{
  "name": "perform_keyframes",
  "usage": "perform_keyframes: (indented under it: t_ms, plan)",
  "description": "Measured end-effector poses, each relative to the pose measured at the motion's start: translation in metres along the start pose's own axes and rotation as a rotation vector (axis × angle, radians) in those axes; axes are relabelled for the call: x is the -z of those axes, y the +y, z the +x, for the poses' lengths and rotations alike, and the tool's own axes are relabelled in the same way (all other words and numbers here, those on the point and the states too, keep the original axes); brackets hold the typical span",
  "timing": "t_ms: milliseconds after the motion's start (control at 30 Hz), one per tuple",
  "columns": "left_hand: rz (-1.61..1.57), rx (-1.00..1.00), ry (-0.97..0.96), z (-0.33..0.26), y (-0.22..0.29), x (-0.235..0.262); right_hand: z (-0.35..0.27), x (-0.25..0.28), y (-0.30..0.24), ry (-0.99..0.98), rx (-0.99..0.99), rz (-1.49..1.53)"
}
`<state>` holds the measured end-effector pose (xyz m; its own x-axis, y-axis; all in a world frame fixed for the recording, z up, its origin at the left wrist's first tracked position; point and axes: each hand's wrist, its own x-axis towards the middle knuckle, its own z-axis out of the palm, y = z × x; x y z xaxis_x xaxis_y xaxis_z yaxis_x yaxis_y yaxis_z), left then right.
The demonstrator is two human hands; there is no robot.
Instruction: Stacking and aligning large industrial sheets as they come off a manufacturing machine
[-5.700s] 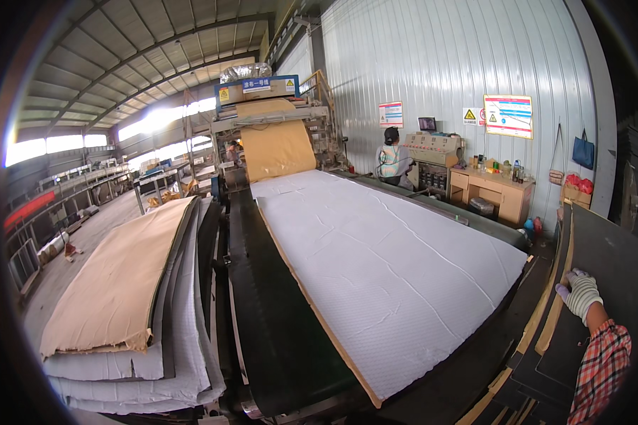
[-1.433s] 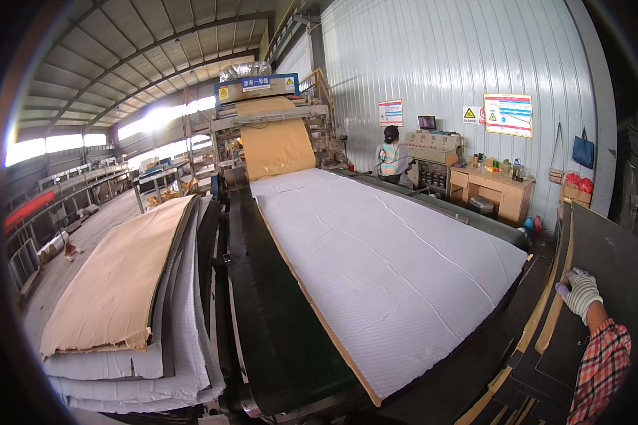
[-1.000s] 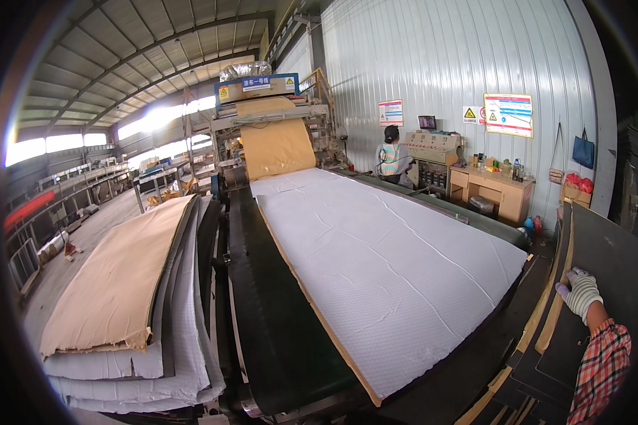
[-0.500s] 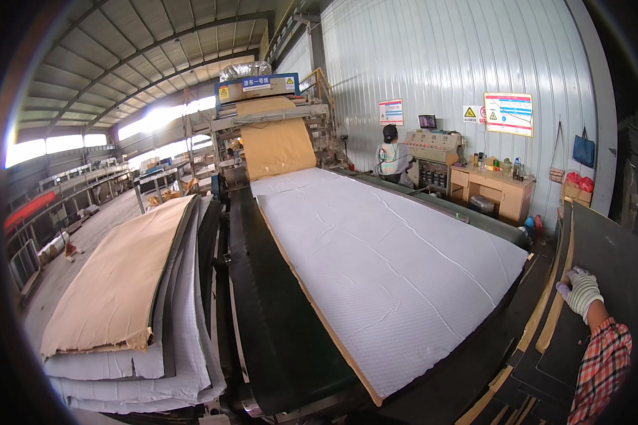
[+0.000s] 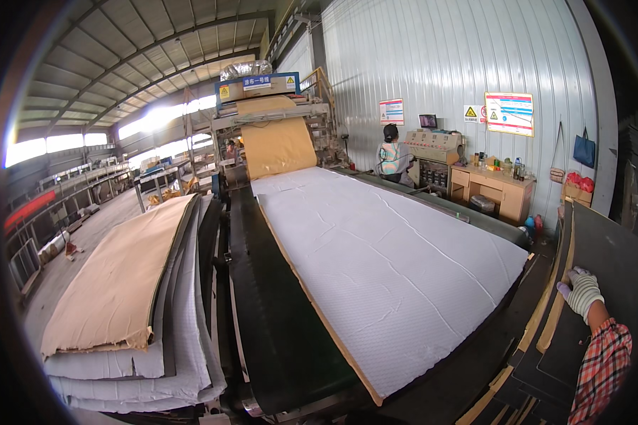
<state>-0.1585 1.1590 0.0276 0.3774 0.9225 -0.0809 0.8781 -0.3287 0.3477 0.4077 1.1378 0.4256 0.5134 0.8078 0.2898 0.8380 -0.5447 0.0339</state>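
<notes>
At the right, my right hand [image 5: 584,292], in a striped white glove with purple fingertips, is at the left edge of a dark flat sheet [image 5: 609,248]. Its fingers curl at the tan border of this sheet, closed on the edge; the undersides of the fingers are hidden. More dark sheets with tan edges lie beneath, in a stack. My left hand is out of the picture. Ahead of me, a long white quilted-looking sheet [image 5: 375,262] with wrinkles lies on a dark green conveyor belt [image 5: 280,319], its far end under a tan sheet [image 5: 280,149] hanging from the machine.
To the left stands a pile of tan and white sheets [image 5: 120,276]. The large machine [image 5: 258,92] rises at the far end. Near the right wall, a person [image 5: 390,156] is beside a control console [image 5: 432,146]. A wooden desk [image 5: 499,185] carries bottles.
The seated person by the console has turned slightly. Another person shows more by the machine's left side. My right hand stays in place.
</notes>
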Motion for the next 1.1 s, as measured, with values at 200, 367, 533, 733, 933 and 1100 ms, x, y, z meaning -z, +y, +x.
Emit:
perform_keyframes:
  t_ms: [200, 367, 533, 733, 933, 1100]
  plan:
    - [0.024, 0.008, -0.006, 0.0, -0.002, -0.003, -0.002, 0.004, -0.004, -0.016, -0.01, 0.008]
    - [0.014, 0.02, -0.012, 0.0, -0.002, -0.002, -0.001, 0.003, -0.004, -0.02, -0.023, 0.01]
    - [0.014, 0.054, -0.059, 0.001, -0.003, -0.004, -0.001, 0.003, -0.003, -0.017, -0.01, 0.005]
    - [-0.002, 0.062, -0.09, 0.001, 0.001, 0.002, 0.0, 0.001, -0.001, -0.006, -0.007, 0.006]
    - [0.008, 0.063, -0.092, 0.0, 0.002, 0.004, 0.0, 0.0, -0.001, 0.0, -0.007, 0.024]
    - [0.018, 0.048, -0.085, 0.0, 0.004, 0.008, -0.001, 0.002, -0.003, -0.01, -0.01, 0.033]
